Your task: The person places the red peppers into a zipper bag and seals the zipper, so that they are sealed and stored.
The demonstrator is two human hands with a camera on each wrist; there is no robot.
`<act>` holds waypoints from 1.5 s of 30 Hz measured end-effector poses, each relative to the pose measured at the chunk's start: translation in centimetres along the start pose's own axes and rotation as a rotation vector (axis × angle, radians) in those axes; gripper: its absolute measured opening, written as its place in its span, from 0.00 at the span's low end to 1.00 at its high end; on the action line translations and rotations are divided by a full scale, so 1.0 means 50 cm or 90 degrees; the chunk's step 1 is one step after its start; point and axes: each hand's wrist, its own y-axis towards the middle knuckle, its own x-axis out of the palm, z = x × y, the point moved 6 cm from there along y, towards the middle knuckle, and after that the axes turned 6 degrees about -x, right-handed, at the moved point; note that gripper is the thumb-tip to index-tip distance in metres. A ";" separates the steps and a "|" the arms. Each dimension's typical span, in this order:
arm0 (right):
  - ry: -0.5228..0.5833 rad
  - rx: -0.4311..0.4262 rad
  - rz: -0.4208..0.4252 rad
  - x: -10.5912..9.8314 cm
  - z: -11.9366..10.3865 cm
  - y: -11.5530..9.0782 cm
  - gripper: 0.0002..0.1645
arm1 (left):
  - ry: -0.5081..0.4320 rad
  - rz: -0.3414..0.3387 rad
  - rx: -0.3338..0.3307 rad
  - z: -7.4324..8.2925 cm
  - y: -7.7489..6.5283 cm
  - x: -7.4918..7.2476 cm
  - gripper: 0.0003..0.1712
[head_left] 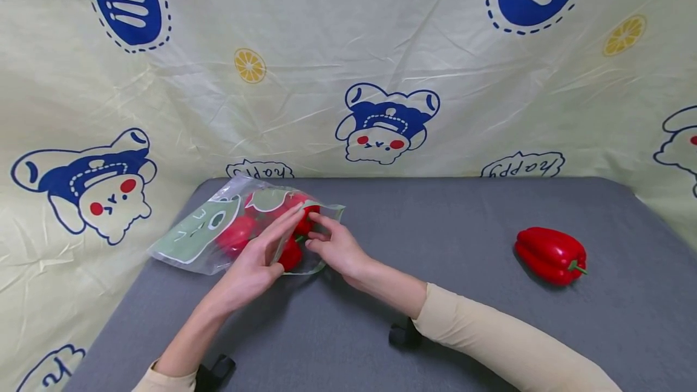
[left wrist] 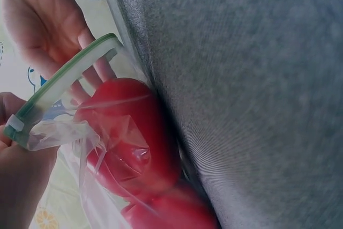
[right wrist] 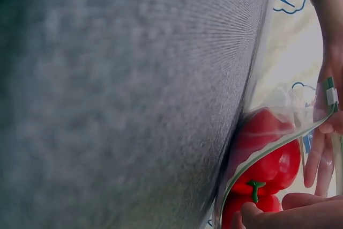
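Observation:
A clear zip bag [head_left: 198, 236] with a green printed panel lies on its side at the left of the table, its mouth facing right. Several red bell peppers [head_left: 236, 236] are inside. My left hand [head_left: 251, 270] pinches the green zip edge beside the white slider [left wrist: 16, 123], holding the mouth apart. At that mouth, my right hand [head_left: 342, 251] reaches in with fingers extended. Its thumb comes right up to the green stem [right wrist: 256, 189] of a red bell pepper [right wrist: 276, 167] just inside. In the left wrist view, the right fingers show partly through the plastic.
Another red bell pepper [head_left: 550, 256] lies loose on the right side of the grey table [head_left: 435, 222]. A patterned cloth [head_left: 305, 120] hangs behind the table's far edge. Dark straps or devices [head_left: 405, 334] sit under both wrists.

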 end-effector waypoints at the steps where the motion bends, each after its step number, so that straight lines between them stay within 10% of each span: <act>1: 0.004 0.002 -0.002 -0.002 0.000 0.000 0.34 | -0.001 0.000 0.002 0.000 0.000 0.000 0.58; 45: -0.148 -0.098 0.017 -0.211 -0.102 -0.173 0.21 | -0.007 0.015 -0.019 -0.003 0.001 -0.002 0.58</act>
